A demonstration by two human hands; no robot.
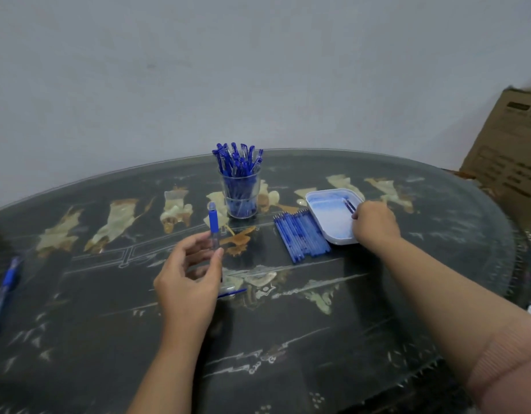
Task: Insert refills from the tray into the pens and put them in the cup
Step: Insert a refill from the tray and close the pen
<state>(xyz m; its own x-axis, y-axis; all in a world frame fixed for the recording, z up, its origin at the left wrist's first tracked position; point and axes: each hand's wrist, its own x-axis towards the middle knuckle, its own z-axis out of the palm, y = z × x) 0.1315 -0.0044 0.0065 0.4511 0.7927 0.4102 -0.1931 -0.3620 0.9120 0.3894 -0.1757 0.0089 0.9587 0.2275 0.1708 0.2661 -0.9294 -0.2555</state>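
Now the right hand [374,224] pinches a refill [349,205] in the tray [327,212]; best to lift it clear, then thread it straight into the pen [213,220] the left hand [189,279] grips upright.

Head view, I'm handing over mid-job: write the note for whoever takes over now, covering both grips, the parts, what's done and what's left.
Left grip: holds a pen barrel upright above the table.
Right grip: reaches into the white tray, fingers pinching a refill.
Cup: behind the left grip, packed with blue pens.
Row of blue sticks: on the table beside the tray, on its left.
Done: many pens are in the cup.
Left: slide this refill into the barrel and put it in the cup. A loose pen lies at the table's far left.
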